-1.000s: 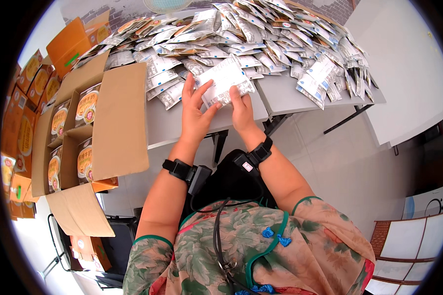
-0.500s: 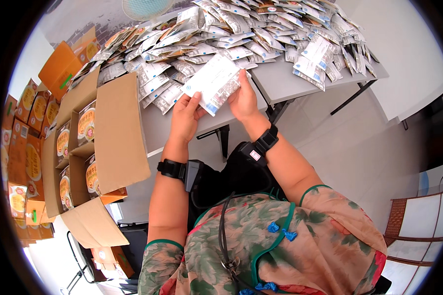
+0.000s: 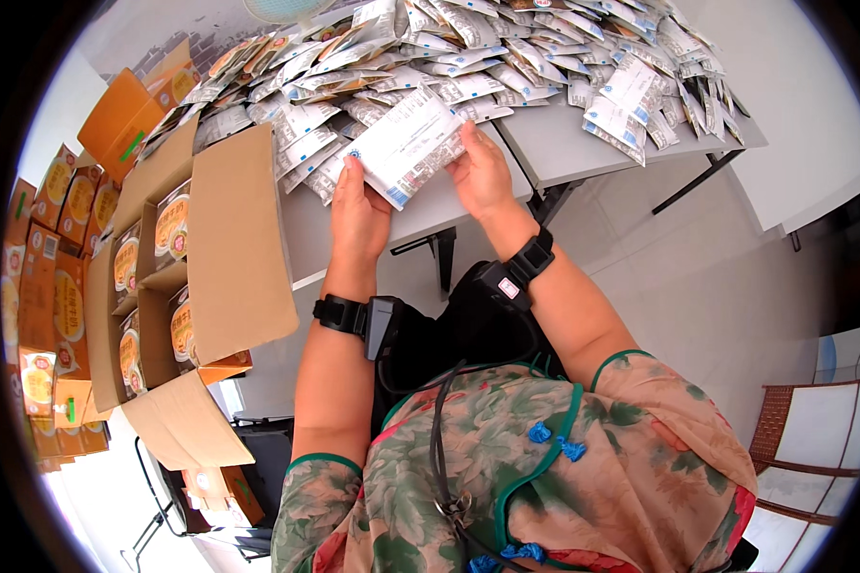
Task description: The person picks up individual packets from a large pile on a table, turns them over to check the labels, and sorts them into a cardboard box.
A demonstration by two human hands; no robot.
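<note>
You are holding a white packet (image 3: 406, 143) at twelve o'clock, over the near worktop (image 3: 432, 216), left fingers (image 3: 354, 177) gripping its eight-o'clock edge, right fingers (image 3: 470, 141) its four-o'clock end. A slackening pinch on its smooth film could be dropping it. Toward ten o'clock, an open carton (image 3: 244, 248) is standing where a leftward elbow could be knocking it. Beyond, at twelve, a loose heap of packets (image 3: 468, 57) is risking a slide if bumped.

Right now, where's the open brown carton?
In the head view, the open brown carton is on the left, between the stacked orange boxes and your left hand.
</note>
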